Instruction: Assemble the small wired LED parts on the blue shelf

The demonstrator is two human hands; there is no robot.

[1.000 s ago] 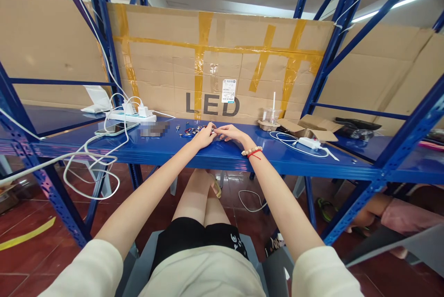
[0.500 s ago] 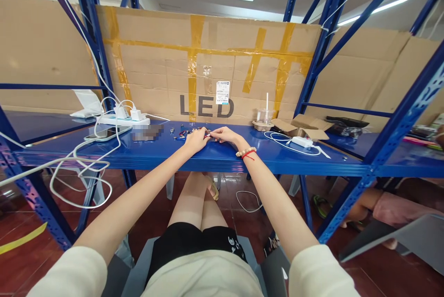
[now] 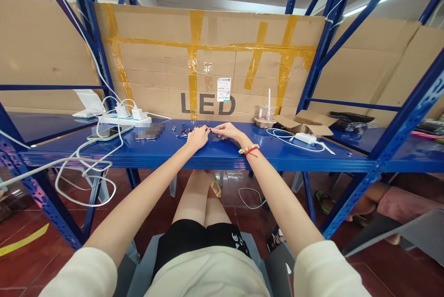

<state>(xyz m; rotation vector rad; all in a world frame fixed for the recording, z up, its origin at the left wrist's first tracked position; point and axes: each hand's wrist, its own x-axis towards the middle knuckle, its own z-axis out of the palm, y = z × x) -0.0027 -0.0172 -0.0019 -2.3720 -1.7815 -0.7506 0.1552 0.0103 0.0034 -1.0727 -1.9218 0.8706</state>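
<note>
Both hands meet over the blue tabletop (image 3: 156,151), fingertips almost touching. My left hand (image 3: 198,138) is closed, its fingers pinched round something too small to make out. A tiny reddish speck shows at its fingertips, on the side toward my right hand (image 3: 225,130). That hand is bent at the wrist, with thumb and fingers pressed together at the same spot; what they grip is hidden. Just behind and left of my left hand lies a loose cluster of small dark, blue and red parts (image 3: 183,132), partly covered by it.
To the left are a power strip (image 3: 126,121) with white plugs, a phone (image 3: 110,133) and looping white cables (image 3: 78,160). On the right stand a plastic cup (image 3: 266,114), an open cardboard box (image 3: 307,121) and a white adapter (image 3: 305,138). A cardboard panel (image 3: 145,75) rises behind.
My view has shifted slightly, moving the whole scene a little in the picture. Both hands stay together at the same place, with only slight finger movement.
</note>
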